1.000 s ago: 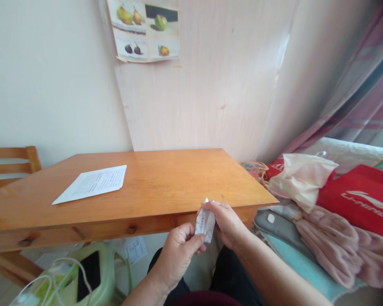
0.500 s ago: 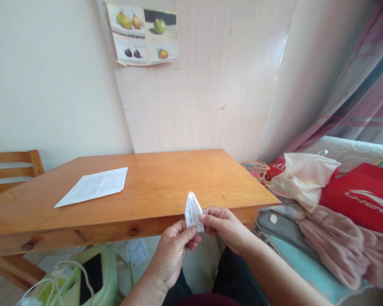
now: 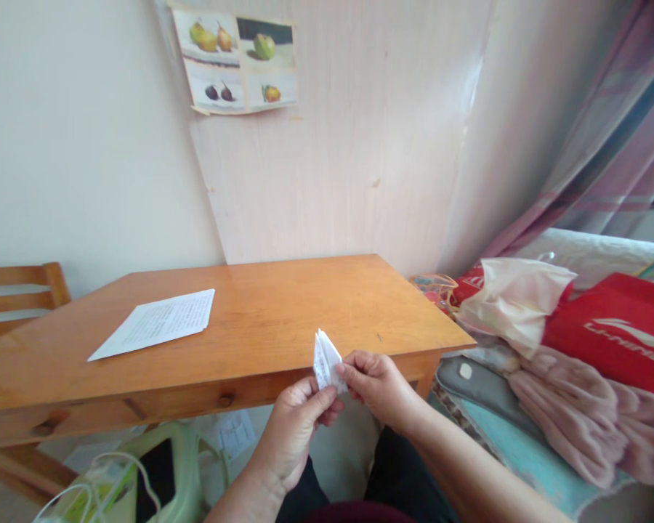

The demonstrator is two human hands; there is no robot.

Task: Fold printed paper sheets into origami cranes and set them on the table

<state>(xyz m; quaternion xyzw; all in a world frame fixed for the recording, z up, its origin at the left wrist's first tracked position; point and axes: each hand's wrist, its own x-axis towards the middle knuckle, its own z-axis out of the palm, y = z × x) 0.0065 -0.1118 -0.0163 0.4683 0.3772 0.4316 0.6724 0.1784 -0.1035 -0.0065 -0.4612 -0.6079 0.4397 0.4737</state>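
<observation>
A small piece of folded paper (image 3: 325, 361), white with printed text, is held up in front of the table's near edge. It has several layers and comes to a point at the top. My left hand (image 3: 305, 410) pinches its lower left part between thumb and fingers. On its right side, my right hand (image 3: 373, 381) grips the paper with the thumb on the near face. Both hands are closed, and the fingertips behind the paper are partly hidden.
Printed sheets (image 3: 158, 323) lie on the left of the wooden table (image 3: 283, 305). Below stands a pale green stool (image 3: 188, 465) with a dark phone-like object and white cables. Right of the table are a red bag (image 3: 621, 327), pink cloth (image 3: 572, 414) and a grey case (image 3: 485, 392).
My right thumb has shifted slightly left and down on the folded paper, whose top leans a little more to the left. The whole view has shifted slightly.
</observation>
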